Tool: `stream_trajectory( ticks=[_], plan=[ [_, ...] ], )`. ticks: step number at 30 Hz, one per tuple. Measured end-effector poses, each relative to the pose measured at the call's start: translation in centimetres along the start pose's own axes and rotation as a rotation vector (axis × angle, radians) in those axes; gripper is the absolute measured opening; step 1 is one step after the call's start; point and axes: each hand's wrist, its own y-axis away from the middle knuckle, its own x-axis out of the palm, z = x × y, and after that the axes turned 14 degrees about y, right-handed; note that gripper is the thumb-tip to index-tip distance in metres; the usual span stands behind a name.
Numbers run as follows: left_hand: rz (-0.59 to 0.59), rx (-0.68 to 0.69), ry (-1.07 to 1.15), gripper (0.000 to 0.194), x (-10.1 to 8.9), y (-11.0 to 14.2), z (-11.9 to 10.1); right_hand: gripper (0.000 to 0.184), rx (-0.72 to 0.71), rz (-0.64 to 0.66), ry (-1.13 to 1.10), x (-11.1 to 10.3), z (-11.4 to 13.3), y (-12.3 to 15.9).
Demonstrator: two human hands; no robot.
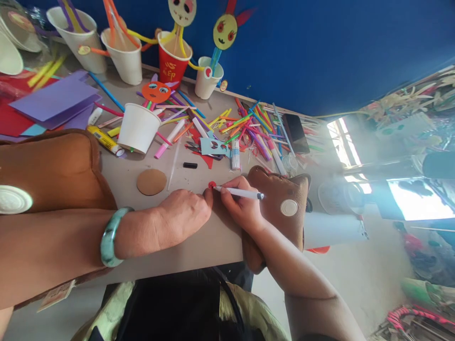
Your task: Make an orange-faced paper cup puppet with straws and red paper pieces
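A white marker (241, 192) is gripped in my right hand (245, 203), its tip on a small red paper disc (212, 185) that bears dark marks. My left hand (181, 213) lies closed on the table, its fingertips pressing at the disc's lower edge; the fingers are mostly hidden behind the back of the hand. A black pen cap (190, 166) rests just beyond. To the left of it is a round brown cardboard disc (151, 182). Scissors (204, 150) lie partly under a light-blue paper scrap (215, 147) with holes cut in it.
Brown cushions (50, 166) support both forearms. Paper cups with stick puppets, including a red cup (173, 61), line the blue partition (302, 52). Colored sticks and pens (249, 123) are heaped behind my hands, beside a phone (295, 133). Purple paper (57, 102) lies at left, near a yellow glue stick (104, 140).
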Motion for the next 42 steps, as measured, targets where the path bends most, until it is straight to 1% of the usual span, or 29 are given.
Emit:
stream_trajectory(
  ticks=[6, 12, 14, 18, 20, 24, 30, 33, 37, 42],
  plan=[
    [-0.028, 0.014, -0.005, 0.047, 0.2, 0.2, 0.0, 0.014, 0.033, -0.035, -0.008, 0.2, -0.2, 0.0],
    [-0.064, 0.043, -0.027, 0.046, -0.3, 0.1, -0.2, 0.009, 0.009, -0.029, -0.019, 0.1, 0.0, 0.1],
    [-0.052, 0.043, -0.023, 0.046, -0.6, 0.0, -0.3, 0.009, 0.004, -0.036, -0.008, 0.0, 0.0, 0.1],
    [0.016, 0.000, 0.007, 0.047, -1.1, 0.0, -0.4, 0.008, -0.003, -0.059, -0.011, 0.0, 0.1, 0.0],
    [0.030, 0.006, 0.012, 0.049, -1.0, 0.1, -0.4, 0.008, -0.003, -0.054, -0.016, 0.1, 0.0, 0.0],
    [0.005, 0.050, -0.010, 0.051, -0.6, 0.3, -0.3, 0.008, -0.007, -0.049, -0.027, 0.1, 0.0, 0.0],
    [-0.001, 0.034, -0.017, 0.053, -0.6, 0.2, -0.3, 0.008, 0.011, -0.037, -0.008, 0.1, 0.0, 0.0],
    [-0.007, 0.024, -0.019, 0.051, -0.6, 0.2, -0.3, 0.008, -0.003, -0.045, -0.019, 0.1, 0.0, 0.0],
    [-0.061, 0.012, -0.031, 0.047, -0.2, 0.1, -0.3, 0.008, -0.018, -0.045, -0.021, 0.1, 0.0, -0.1],
    [-0.094, 0.051, -0.054, 0.044, 0.3, 0.2, -0.1, 0.008, -0.002, -0.031, -0.014, 0.0, 0.1, 0.0]
  ],
)
